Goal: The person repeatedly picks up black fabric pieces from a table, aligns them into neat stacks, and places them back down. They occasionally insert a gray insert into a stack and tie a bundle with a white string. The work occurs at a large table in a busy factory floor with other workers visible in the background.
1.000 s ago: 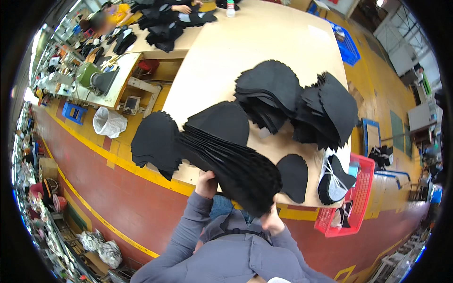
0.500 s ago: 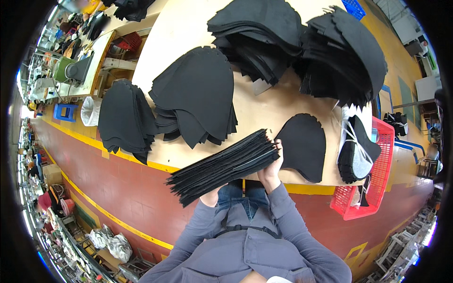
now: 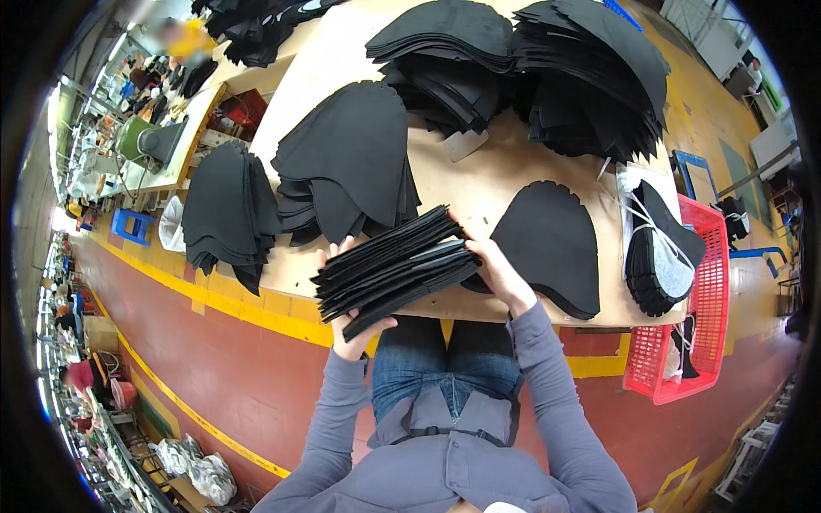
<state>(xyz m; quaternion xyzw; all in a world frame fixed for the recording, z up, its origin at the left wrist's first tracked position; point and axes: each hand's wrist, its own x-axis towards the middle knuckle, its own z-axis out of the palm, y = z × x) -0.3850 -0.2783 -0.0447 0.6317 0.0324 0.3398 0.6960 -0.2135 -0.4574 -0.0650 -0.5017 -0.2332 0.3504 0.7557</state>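
Observation:
Between my two hands is a thick stack of black fabric pieces (image 3: 389,272), held edge-up over the table's near edge, its layers slightly fanned. My left hand (image 3: 352,335) grips the stack's left end, with fingertips showing above and the thumb below. At the other end my right hand (image 3: 501,272) is closed on the stack's edge. Just right of it, a flat rounded black piece (image 3: 552,248) lies on the table, partly behind my right hand. Beyond my left hand, two piles of similar black pieces, the nearer-left pile (image 3: 224,209) and the middle pile (image 3: 346,150), rest on the tabletop.
Two taller black piles stand at the far side, one in the middle (image 3: 440,43) and one to the right (image 3: 594,77). A tied black-and-grey bundle (image 3: 657,272) lies at the right edge, beside a red plastic basket (image 3: 714,295). The pale table (image 3: 462,184) ends before my thighs.
The stack has turned to show its edges more squarely and shifted slightly away from me. My left hand has come up round its left end, fingers now visible.

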